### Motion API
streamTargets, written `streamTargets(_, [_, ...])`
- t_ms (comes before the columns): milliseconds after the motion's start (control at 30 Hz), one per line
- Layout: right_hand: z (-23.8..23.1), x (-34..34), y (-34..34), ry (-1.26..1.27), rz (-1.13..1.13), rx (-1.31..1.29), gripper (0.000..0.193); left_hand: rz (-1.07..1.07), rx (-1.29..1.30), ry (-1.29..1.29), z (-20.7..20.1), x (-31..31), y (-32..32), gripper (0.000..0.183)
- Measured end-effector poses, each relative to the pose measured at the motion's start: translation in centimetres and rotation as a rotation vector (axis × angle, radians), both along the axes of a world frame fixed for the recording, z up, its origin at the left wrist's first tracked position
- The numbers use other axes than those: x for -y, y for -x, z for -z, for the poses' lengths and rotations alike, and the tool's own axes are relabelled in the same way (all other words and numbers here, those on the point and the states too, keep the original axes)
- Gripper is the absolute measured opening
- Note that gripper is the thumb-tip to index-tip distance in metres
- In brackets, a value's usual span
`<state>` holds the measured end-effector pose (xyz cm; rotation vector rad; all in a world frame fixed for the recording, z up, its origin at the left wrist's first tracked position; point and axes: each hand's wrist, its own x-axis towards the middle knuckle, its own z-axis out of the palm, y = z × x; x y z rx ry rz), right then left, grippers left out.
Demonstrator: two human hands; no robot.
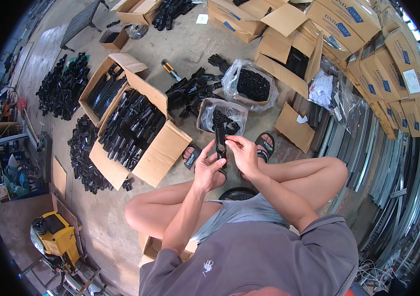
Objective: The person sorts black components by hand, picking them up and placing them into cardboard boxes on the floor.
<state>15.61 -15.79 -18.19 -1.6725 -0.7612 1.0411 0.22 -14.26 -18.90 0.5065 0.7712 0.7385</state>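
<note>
Between my two hands stands a long, narrow black part (220,143), upright above a box of small pieces. My left hand (209,165) is wrapped round its lower half, the thumb on its face. The fingertips of my right hand (242,152) pinch together at its right edge; whether a small piece sits in them is too small to tell. Just beyond lies a plastic-lined box (205,109) with small black pieces inside. Behind it is a second plastic-lined box (269,79), filled with more small black pieces. Long black parts (192,89) lie loose on the floor.
To the left, an open carton (158,155) holds rows of long black parts, with heaps of black parts (64,89) around it. Stacked cartons (343,24) and metal profiles (382,167) line the right. A yellow machine (57,237) stands at the lower left.
</note>
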Motion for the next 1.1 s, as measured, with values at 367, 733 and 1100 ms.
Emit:
streamTargets(367, [-0.3, -0.1, 0.0, -0.198, -0.091, 0.427, 0.018, 0.011, -0.021, -0.048, 0.2, 0.0, 0.0, 0.075])
streamTargets(733, [-0.8, -0.8, -2.0, -0.173, -0.473, 0.523, 0.02, 0.001, 0.0, -0.037, -0.1, -0.5, 0.3, 0.074])
streamTargets(1100, [-0.8, -0.3, -1.5, -0.23, -0.353, 0.468, 0.021, -0.002, 0.025, -0.042, -0.5, -0.5, 0.4, 0.073])
